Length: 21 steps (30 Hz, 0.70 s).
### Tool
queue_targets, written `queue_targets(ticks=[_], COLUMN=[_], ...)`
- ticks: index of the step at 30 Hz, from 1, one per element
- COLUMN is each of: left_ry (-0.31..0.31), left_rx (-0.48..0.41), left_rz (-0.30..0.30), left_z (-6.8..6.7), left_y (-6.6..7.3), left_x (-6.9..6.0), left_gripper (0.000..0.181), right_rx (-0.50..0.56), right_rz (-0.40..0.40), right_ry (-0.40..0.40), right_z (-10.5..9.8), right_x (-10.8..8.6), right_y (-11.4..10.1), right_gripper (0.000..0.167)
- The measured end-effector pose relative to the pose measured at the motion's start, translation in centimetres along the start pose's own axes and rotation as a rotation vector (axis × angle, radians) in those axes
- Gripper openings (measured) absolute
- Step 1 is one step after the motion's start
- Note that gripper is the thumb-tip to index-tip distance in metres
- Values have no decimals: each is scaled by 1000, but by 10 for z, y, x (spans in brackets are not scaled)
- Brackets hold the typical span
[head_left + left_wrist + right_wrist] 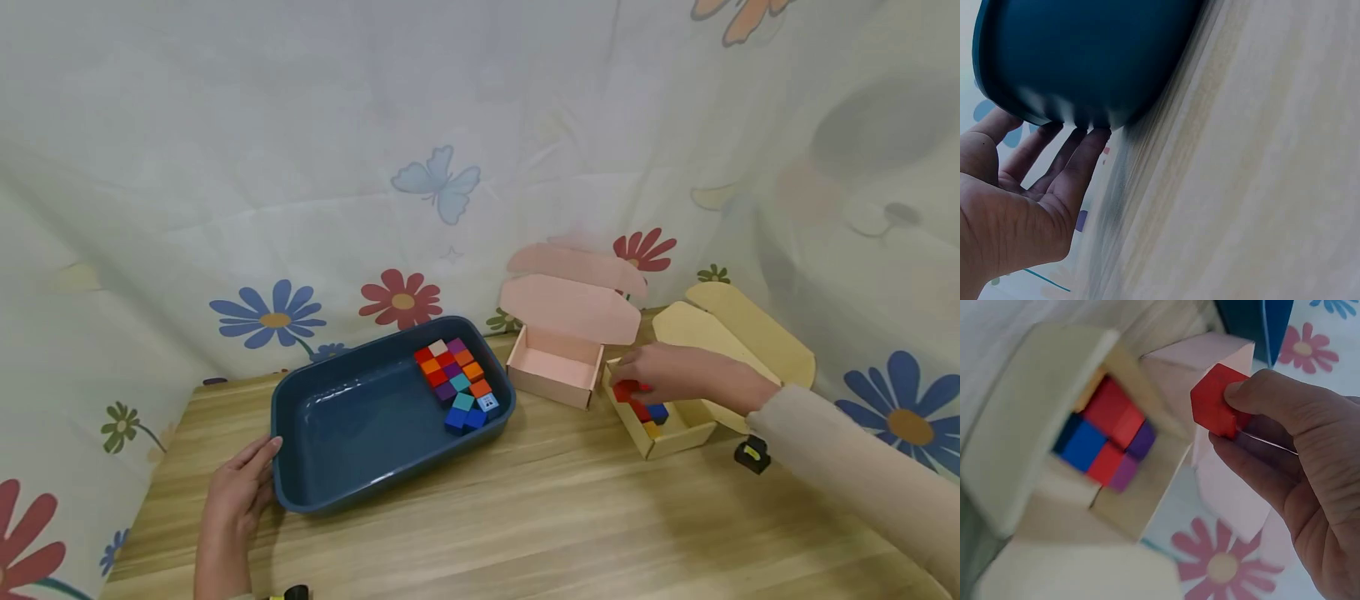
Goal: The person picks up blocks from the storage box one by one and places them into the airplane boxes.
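Note:
My right hand pinches a red cube between thumb and fingers, above the pale yellow box. More red shows behind that cube; I cannot tell whether it is a second one. Inside the box lie red, blue, purple and orange cubes. On the left, my left hand touches the short end of a dark blue tray. Its fingertips rest on the outer wall with the fingers fairly straight, and the thumb is at the rim. Several coloured cubes sit grouped at the tray's right end.
Between tray and yellow box stands a pink box, lid raised, nothing seen inside. The yellow box's lid leans back. A small black object is near the right sleeve. A flower-printed cloth hangs behind the wooden table.

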<state>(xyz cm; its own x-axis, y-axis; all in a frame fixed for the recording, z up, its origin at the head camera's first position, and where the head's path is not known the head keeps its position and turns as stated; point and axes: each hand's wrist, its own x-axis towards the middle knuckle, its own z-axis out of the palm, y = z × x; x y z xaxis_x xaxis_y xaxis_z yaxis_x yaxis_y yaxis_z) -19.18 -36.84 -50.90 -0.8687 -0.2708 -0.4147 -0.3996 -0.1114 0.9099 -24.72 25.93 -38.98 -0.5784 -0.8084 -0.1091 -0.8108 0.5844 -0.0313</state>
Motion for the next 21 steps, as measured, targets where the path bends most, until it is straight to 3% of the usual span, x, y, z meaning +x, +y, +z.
queue_targets(ticks=[9, 14, 21], left_ry=[17, 41, 33], left_rx=[-59, -38, -21], left_rz=[-14, -13, -5], left_z=[0, -1, 2], left_y=[7, 5, 1], left_x=[1, -1, -3], left_gripper=[87, 87, 83], right_rx=[208, 279, 271], right_rz=[64, 97, 151], right_ry=[-136, -201, -277], right_z=[7, 10, 16], right_x=[-37, -38, -33], right_y=[14, 14, 18], right_gripper=[24, 23, 23])
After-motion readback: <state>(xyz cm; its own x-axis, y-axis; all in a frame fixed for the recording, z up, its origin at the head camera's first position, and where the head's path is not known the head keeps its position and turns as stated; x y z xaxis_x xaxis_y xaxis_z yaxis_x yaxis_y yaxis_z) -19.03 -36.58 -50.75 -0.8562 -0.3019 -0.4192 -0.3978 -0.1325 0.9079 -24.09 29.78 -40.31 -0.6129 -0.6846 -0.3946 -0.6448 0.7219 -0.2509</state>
